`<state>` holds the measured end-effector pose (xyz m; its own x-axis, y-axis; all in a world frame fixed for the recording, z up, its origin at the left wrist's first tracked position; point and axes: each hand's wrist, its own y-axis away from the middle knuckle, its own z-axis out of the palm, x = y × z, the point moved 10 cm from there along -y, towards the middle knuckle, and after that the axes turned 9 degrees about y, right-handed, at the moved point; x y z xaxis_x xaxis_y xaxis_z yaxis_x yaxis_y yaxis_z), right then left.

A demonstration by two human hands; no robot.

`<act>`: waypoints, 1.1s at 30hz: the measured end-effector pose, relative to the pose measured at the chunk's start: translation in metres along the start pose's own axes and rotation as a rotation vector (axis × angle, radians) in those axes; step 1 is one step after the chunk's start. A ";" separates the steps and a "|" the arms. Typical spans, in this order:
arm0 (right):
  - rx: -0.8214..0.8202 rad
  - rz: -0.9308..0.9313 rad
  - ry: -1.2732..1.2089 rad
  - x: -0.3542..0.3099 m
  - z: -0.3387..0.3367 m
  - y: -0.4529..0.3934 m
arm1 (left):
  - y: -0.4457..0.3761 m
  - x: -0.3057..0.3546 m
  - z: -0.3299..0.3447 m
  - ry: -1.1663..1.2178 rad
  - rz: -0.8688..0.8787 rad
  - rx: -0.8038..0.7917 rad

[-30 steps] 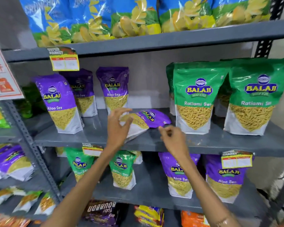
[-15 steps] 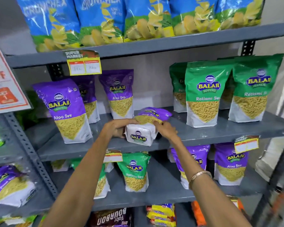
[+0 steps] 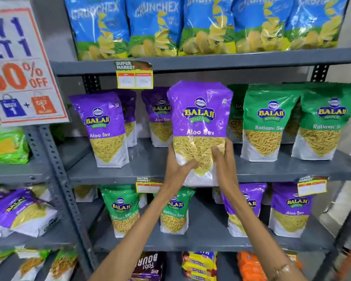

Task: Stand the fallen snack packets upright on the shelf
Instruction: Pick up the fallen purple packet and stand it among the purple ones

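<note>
You hold one purple packet (image 3: 200,126) upright in front of the middle shelf (image 3: 150,169), its label facing you. Its white base sits level with the shelf's front edge; whether it rests on the board or hangs just clear cannot be told. Your left hand (image 3: 177,169) is clamped on the lower left corner, thumb across the front. Your right hand (image 3: 223,161) is clamped on the lower right side, fingers spread over the clear window.

On the same shelf, a second purple packet (image 3: 105,128) stands upright to the left, with two more behind it. Green packets (image 3: 267,122) stand upright to the right. Blue chip bags (image 3: 207,27) line the shelf above. A yellow price tag (image 3: 134,75) hangs from that upper shelf's edge. A sale sign (image 3: 22,63) is fixed at the far left.
</note>
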<state>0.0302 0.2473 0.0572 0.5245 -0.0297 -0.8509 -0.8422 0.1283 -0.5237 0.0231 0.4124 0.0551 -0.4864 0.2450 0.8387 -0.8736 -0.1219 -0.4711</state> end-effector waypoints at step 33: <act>-0.272 -0.006 0.047 0.038 0.083 -0.046 | -0.061 -0.023 -0.099 -0.247 -0.127 -0.005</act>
<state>0.0988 0.3227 0.0525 0.5283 -0.0762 -0.8456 -0.8451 -0.1426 -0.5152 0.0889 0.5093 0.0374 -0.3622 0.0155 0.9320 -0.9280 -0.1001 -0.3589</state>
